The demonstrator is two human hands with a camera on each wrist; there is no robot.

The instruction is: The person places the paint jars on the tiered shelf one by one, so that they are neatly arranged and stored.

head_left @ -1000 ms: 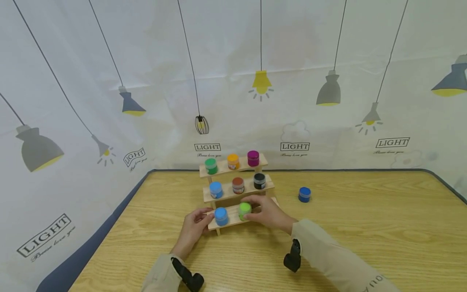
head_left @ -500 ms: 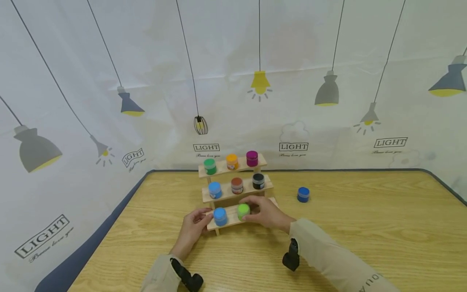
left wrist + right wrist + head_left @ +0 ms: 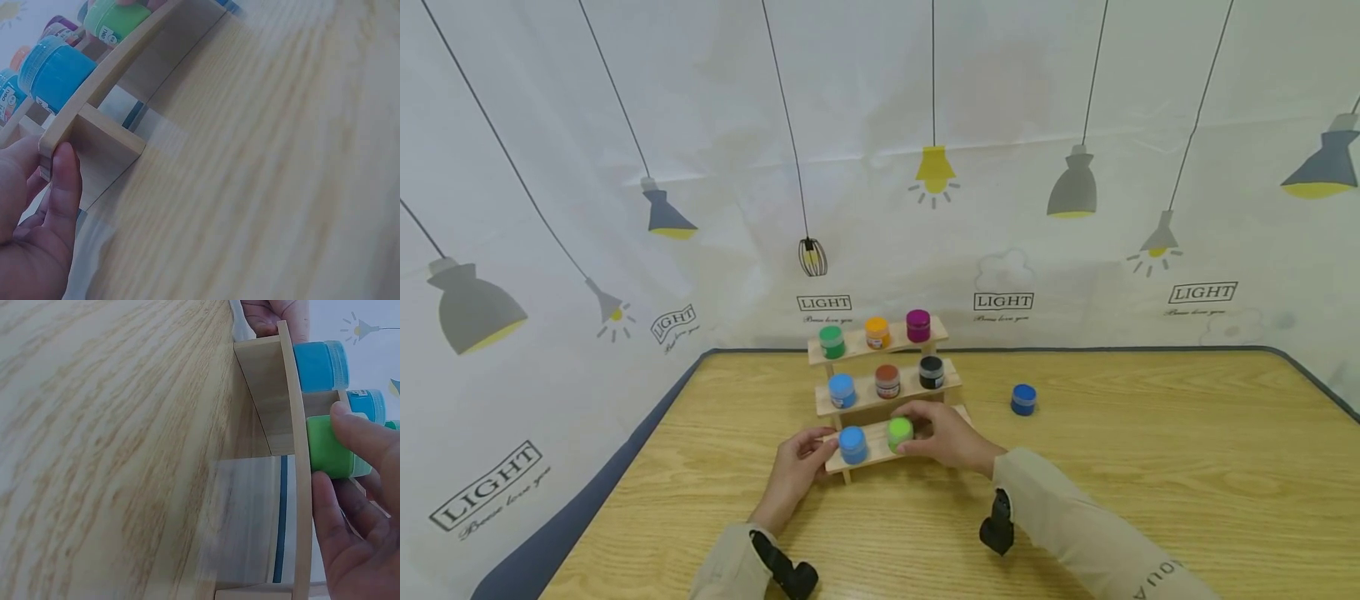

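A three-step wooden rack (image 3: 880, 455) stands on the table, small paint jars on each step. My left hand (image 3: 796, 467) pinches the left end of the lowest step between thumb and fingers, as the left wrist view shows. Next to it sits a light blue paint jar (image 3: 853, 446). My right hand (image 3: 946, 435) holds a light green paint jar (image 3: 329, 447) between thumb and fingers. That jar rests upright on the lowest step, to the right of the blue one. The right end of this step is partly hidden behind the right hand.
On the middle step are blue (image 3: 842, 391), brown (image 3: 887, 382) and black (image 3: 932, 372) jars. Green (image 3: 832, 342), orange (image 3: 877, 332) and purple (image 3: 918, 326) jars stand on top. A dark blue jar (image 3: 1023, 400) stands on the table (image 3: 1120, 450), right of the rack.
The head view has shifted very slightly. Both hands, the rack and the jars keep their places, the right hand still on the light green jar.
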